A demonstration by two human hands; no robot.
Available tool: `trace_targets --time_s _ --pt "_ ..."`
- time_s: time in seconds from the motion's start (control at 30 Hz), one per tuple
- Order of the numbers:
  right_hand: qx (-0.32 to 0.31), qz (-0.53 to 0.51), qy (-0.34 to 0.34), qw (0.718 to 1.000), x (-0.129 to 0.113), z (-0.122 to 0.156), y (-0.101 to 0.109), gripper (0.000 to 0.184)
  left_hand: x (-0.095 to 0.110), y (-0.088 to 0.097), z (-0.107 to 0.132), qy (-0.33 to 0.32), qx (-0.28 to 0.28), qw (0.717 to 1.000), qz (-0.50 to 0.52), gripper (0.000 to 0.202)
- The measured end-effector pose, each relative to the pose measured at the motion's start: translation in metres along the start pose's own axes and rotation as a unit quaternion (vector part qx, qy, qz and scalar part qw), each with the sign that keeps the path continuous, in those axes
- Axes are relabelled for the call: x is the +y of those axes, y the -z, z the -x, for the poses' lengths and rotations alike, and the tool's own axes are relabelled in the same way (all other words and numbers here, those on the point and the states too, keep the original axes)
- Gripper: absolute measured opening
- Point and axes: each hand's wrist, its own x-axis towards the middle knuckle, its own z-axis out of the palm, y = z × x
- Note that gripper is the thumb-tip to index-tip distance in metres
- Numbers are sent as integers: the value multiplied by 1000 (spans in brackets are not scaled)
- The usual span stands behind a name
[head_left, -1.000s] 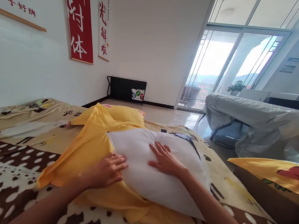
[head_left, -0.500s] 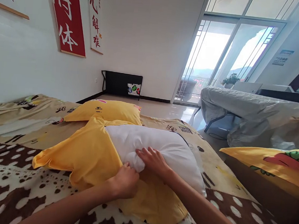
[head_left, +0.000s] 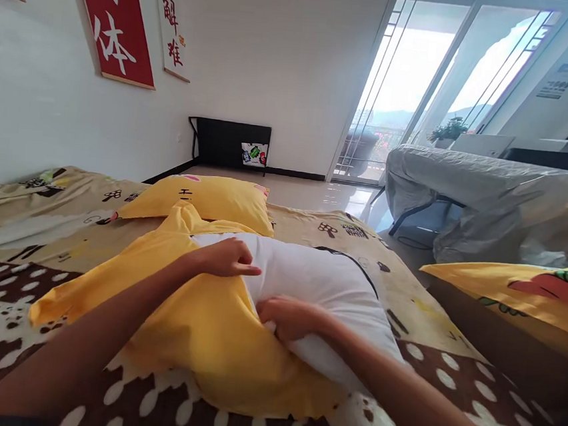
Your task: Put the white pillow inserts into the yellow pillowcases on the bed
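A white pillow (head_left: 318,276) lies partly inside a yellow pillowcase (head_left: 212,333), its right part uncovered. My left hand (head_left: 224,257) is over the far part of the case's opening. Its fingers are curled at the cloth edge and one digit sticks out across the pillow; the grip is partly hidden. Lower on the same opening, my right hand (head_left: 288,317) is closed on the edge, its knuckles against the white pillow. Loose yellow cloth spreads to the left and below the pillow.
Behind lies another yellow pillow (head_left: 205,199) on the patterned blanket (head_left: 102,276). At the right is a yellow printed cloth item (head_left: 532,290). A plastic-covered table (head_left: 469,170) stands near the glass door (head_left: 406,91); a black panel (head_left: 225,144) leans by the wall.
My left hand has moved up and away along the case's opening. My right hand has come lower, onto the edge. Yellow cloth now covers more of the pillow's near side.
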Motion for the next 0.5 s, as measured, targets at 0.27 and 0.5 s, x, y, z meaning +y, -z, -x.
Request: trace_targets --time_s 0.27,0.5 --pt "11 58 17 998 -62 28 -7 18 -8 -12 5 42 188 981 31 51" --pt "32 -159 -3 987 15 16 45 54 -32 -76 21 111 123 980 -106 25"
